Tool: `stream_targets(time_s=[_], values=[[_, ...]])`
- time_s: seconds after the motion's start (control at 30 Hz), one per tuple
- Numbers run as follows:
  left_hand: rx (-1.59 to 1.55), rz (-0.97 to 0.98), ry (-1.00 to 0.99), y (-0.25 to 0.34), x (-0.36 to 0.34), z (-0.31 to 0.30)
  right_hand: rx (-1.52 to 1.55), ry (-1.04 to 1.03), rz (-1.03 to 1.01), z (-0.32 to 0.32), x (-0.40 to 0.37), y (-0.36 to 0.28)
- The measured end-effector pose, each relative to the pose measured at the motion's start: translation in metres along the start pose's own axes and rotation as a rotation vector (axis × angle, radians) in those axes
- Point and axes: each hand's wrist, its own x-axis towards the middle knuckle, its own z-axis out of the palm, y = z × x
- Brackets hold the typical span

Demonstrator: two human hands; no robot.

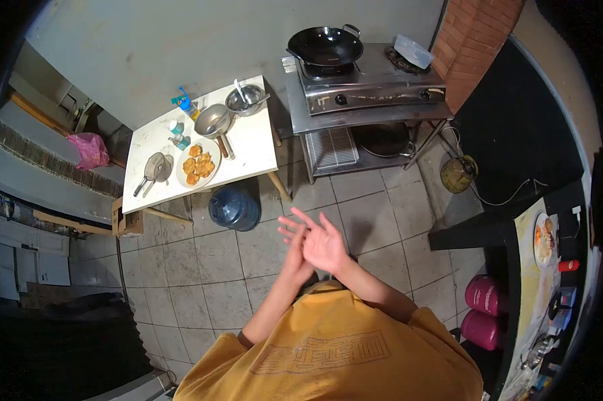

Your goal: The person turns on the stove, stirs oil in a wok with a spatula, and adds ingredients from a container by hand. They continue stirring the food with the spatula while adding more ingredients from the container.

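Both of my hands are raised in front of my chest above the tiled floor, touching each other. My right hand lies against the side of my left hand, its fingers partly hidden behind it. My left hand shows its palm, with the fingers spread and nothing in it. Nearest to them is a blue water jug on the floor. On the white table are a plate of fried pieces, a strainer, metal bowls and a blue-capped bottle.
A black wok sits on the gas stove, beside a clear plastic container. A green gas cylinder stands right of the stove. Along the right runs a counter with a food plate; pink containers are below.
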Motion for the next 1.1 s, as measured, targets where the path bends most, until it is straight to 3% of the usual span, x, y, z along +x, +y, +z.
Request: stream_targets(time_s=[0.03,0.1,0.13,0.27,0.3,0.33,0.37,0.43,0.5,0.57,0.63,0.7,0.77,0.9,0.93,0.97,1.07,1.1], values=[[-0.001,0.111,0.012,0.015,0.003,-0.004,-0.01,0.0,0.0,0.002,0.001,0.006],[-0.113,0.144,-0.013,0.046,0.006,-0.013,0.015,0.082,0.038,0.008,0.004,0.013],[-0.219,0.174,-0.031,0.059,0.006,-0.017,0.051,-0.016,0.066,0.017,0.004,0.012],[-0.089,0.293,-0.125,0.091,0.006,-0.03,-0.07,-0.027,0.083,0.021,0.006,0.022],[-0.088,0.296,-0.131,0.086,0.003,-0.023,-0.471,0.042,0.011,0.02,0.007,0.026],[0.268,0.363,-0.086,0.072,0.0,-0.013,-0.87,0.112,-0.068,0.02,0.008,0.03],[0.624,0.425,-0.037,0.056,-0.002,-0.007,-0.872,0.109,-0.074,0.02,0.006,0.03],[0.518,0.392,-0.093,0.021,-0.006,-0.004,-1.868,0.224,-0.34,0.018,0.001,0.029],[0.46,0.328,-0.171,0.007,-0.005,-0.007,-1.83,0.28,-0.424,0.017,0.002,0.031],[0.388,0.251,-0.242,-0.003,-0.001,-0.011,-1.796,0.469,-0.342,0.008,-0.001,0.023],[0.367,0.09,-0.288,-0.009,0.002,-0.003,-1.652,0.479,-0.33,0.003,-0.004,0.011],[0.391,0.046,-0.323,-0.007,0.004,0.008,-1.499,0.502,-0.392,-0.009,-0.005,-0.008],[0.627,-0.039,-0.324,-0.004,0.009,0.023,-1.444,0.521,-0.409,-0.021,-0.005,-0.033],[0.887,0.198,-0.395,-0.015,0.038,0.051,-1.309,0.572,-0.354,-0.063,-0.001,-0.088],[0.898,0.212,-0.397,-0.016,0.048,0.066,-1.156,0.595,-0.331,-0.072,0.001,-0.102],[1.039,0.361,-0.399,-0.02,0.056,0.082,-1.004,0.617,-0.302,-0.081,0.0,-0.118],[1.385,0.805,-0.318,-0.037,0.074,0.134,-1.269,0.471,-0.342,-0.084,-0.01,-0.159],[1.389,0.811,-0.307,-0.041,0.088,0.142,-1.432,0.424,-0.311,-0.078,-0.017,-0.17]])
